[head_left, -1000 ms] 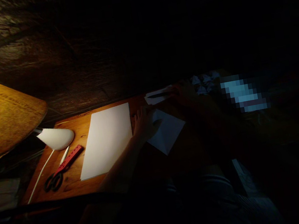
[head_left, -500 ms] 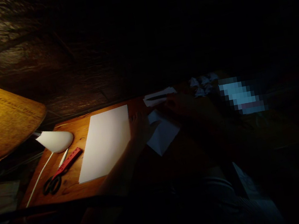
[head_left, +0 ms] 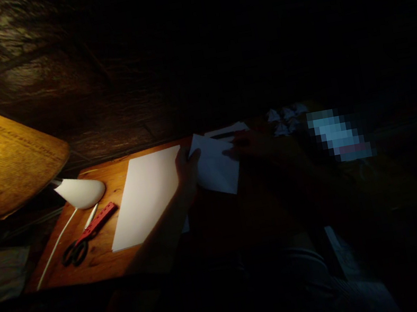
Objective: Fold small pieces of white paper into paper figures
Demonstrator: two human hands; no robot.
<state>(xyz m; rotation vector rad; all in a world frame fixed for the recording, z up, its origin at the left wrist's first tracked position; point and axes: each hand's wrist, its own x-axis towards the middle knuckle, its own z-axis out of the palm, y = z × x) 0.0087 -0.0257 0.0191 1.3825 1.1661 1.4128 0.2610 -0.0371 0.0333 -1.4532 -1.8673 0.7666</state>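
Observation:
A squarish sheet of paper [head_left: 216, 168] with creases is held up between my two hands over the wooden table [head_left: 115, 179]. My left hand [head_left: 187, 168] grips its left edge, thumb on the near face. At the opposite edge my right hand [head_left: 237, 148] pinches the paper, though this hand is dim in shadow. White blank sheets [head_left: 147, 196] lie to the left under my left forearm. Beyond the held paper, a dark slim object [head_left: 224, 135] rests on a white paper piece [head_left: 238, 127]; the held sheet covers part of both.
Scissors [head_left: 74, 253] with a red patterned cover and a white pen-like stick [head_left: 91, 216] lie at left by the white lamp base [head_left: 81, 193]. A yellow lampshade [head_left: 2, 154] leans in. Several small folded paper shapes [head_left: 286, 119] stand far right, near a bright blurred-out screen [head_left: 336, 133].
The paper has been lifted off the table and turned to face me. My left hand has gone from lying flat to gripping its edge; my right hand now holds the other side.

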